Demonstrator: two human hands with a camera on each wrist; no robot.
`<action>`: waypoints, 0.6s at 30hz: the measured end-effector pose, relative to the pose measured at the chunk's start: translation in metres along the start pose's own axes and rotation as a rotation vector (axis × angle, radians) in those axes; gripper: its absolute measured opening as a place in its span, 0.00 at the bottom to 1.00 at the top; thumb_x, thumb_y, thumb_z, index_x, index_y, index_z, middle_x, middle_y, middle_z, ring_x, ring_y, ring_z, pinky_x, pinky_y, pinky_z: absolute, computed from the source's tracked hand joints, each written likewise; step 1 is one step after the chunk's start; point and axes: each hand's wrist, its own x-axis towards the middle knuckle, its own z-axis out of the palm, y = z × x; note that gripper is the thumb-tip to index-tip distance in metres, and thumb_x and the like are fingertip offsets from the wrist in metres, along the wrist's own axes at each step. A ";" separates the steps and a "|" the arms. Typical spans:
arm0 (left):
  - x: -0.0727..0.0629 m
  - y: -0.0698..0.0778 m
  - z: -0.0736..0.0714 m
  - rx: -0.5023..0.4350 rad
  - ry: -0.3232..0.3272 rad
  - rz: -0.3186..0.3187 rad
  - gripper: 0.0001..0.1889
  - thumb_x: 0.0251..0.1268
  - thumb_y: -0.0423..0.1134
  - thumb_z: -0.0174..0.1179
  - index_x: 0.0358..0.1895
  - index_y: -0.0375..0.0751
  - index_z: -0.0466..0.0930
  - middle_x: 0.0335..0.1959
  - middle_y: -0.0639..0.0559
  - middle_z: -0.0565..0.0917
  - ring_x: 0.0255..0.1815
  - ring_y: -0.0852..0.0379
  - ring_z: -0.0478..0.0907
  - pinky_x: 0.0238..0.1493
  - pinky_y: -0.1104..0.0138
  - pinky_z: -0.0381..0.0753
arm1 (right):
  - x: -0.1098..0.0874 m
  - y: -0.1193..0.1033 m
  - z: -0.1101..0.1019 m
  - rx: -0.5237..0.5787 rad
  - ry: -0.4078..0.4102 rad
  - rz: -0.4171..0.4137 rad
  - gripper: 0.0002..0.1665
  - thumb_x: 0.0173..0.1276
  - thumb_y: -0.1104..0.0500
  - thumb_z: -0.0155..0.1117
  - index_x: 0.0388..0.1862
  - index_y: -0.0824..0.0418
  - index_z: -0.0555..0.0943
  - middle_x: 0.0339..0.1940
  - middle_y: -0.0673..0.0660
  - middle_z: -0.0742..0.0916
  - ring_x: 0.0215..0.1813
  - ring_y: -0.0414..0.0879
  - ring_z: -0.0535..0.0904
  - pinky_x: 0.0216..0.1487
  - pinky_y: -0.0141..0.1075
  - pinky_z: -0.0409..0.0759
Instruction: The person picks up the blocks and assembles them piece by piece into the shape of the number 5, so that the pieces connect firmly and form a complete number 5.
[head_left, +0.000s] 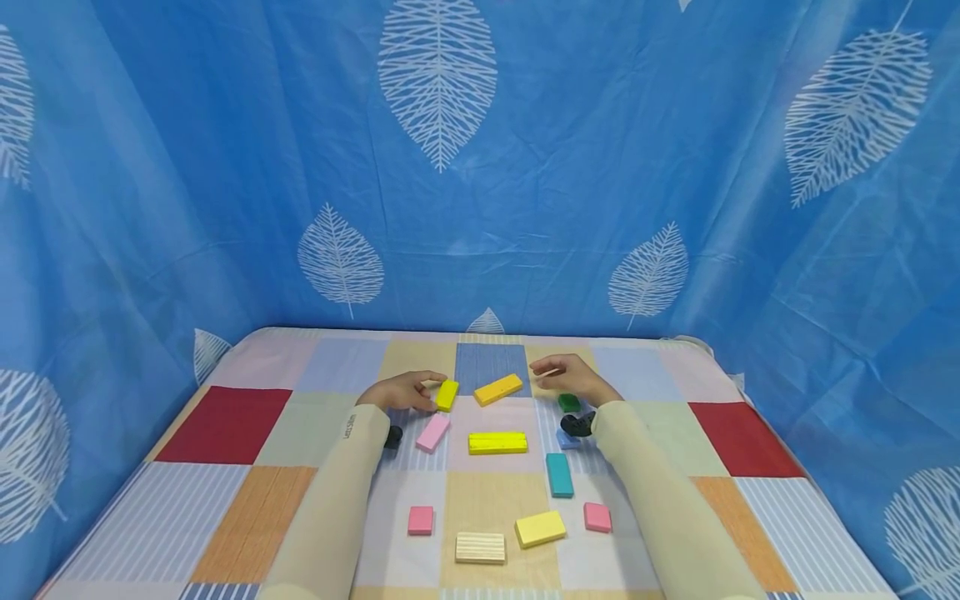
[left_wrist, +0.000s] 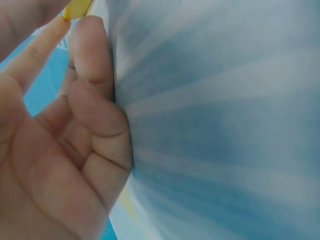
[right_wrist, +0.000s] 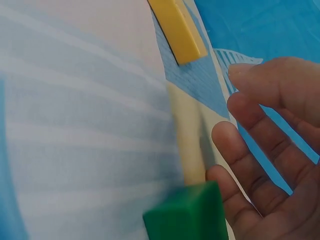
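Observation:
At the left, my left hand (head_left: pixel 405 391) pinches a small bright yellow block (head_left: pixel 447 395) lying on the cloth. In the left wrist view a fingertip meets that yellow block (left_wrist: pixel 77 8) at the top edge, and the other fingers curl against the cloth. My right hand (head_left: pixel 573 377) holds nothing; its fingers are loosely bent above the cloth. Nearest to it are a green block (right_wrist: pixel 187 215) below the fingers and an orange-yellow block (right_wrist: pixel 180 31) farther off. A pink block (head_left: pixel 432 433) lies just below the left hand.
A patchwork cloth (head_left: pixel 285 517) covers the table. Nearer blocks include a long yellow one (head_left: pixel 498 442), teal (head_left: pixel 559 475), pale yellow (head_left: pixel 540 529), striped wooden (head_left: pixel 480 547) and two pink squares (head_left: pixel 421 520). A blue block (head_left: pixel 567 440) is partly hidden by the right wrist's black camera (head_left: pixel 577 424). Blue curtains (head_left: pixel 525 208) surround the table.

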 end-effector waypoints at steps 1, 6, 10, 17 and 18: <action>0.000 0.001 0.000 0.005 0.001 -0.003 0.34 0.76 0.32 0.66 0.82 0.45 0.68 0.46 0.46 0.77 0.51 0.50 0.73 0.58 0.60 0.75 | 0.001 0.000 0.001 0.004 -0.003 -0.007 0.24 0.76 0.68 0.68 0.69 0.73 0.81 0.67 0.71 0.84 0.65 0.65 0.82 0.63 0.49 0.84; 0.002 -0.002 0.001 -0.006 0.022 -0.025 0.34 0.75 0.32 0.67 0.82 0.48 0.70 0.51 0.44 0.78 0.57 0.47 0.73 0.68 0.54 0.75 | 0.007 -0.003 0.009 0.002 -0.033 -0.050 0.23 0.76 0.70 0.67 0.68 0.75 0.80 0.66 0.72 0.84 0.67 0.67 0.81 0.65 0.51 0.83; 0.004 -0.003 0.002 -0.010 0.031 -0.034 0.35 0.74 0.32 0.68 0.82 0.49 0.71 0.54 0.43 0.79 0.58 0.45 0.73 0.70 0.51 0.75 | 0.013 -0.006 0.015 -0.004 -0.033 -0.048 0.22 0.75 0.72 0.67 0.66 0.76 0.81 0.65 0.72 0.85 0.67 0.66 0.81 0.66 0.52 0.82; 0.005 -0.002 0.003 -0.001 0.038 -0.051 0.35 0.74 0.33 0.69 0.82 0.50 0.71 0.50 0.45 0.78 0.55 0.47 0.74 0.60 0.57 0.77 | 0.016 -0.018 0.023 -0.055 -0.061 -0.053 0.23 0.74 0.73 0.66 0.66 0.77 0.81 0.63 0.73 0.84 0.68 0.68 0.79 0.67 0.54 0.81; 0.006 -0.002 0.003 -0.002 0.039 -0.054 0.35 0.73 0.33 0.70 0.81 0.50 0.71 0.49 0.45 0.78 0.54 0.48 0.74 0.59 0.58 0.77 | 0.016 -0.020 0.024 -0.065 -0.066 -0.051 0.23 0.74 0.74 0.66 0.66 0.77 0.81 0.63 0.74 0.84 0.68 0.68 0.79 0.67 0.53 0.81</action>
